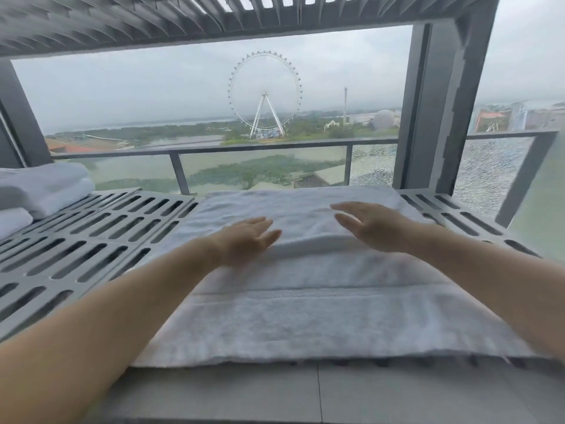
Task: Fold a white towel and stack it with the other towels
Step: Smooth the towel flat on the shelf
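A white towel (305, 301) lies spread on a grey slotted shelf (91, 240), its far part folded over toward me into a thicker layer with a fold edge across the middle. My left hand (247, 240) rests flat on that folded layer at its left, fingers apart. My right hand (370, 226) hovers or rests flat at the layer's right, fingers spread and slightly blurred. Neither hand grips the cloth. A stack of folded white towels (42, 188) sits at the shelf's far left.
The slotted shelf runs left and right of the towel. Behind it stand a glass balcony railing (260, 148) and a thick grey post (428, 117). A slatted grey roof (153, 19) hangs overhead. A plain grey ledge (305, 393) lies nearest me.
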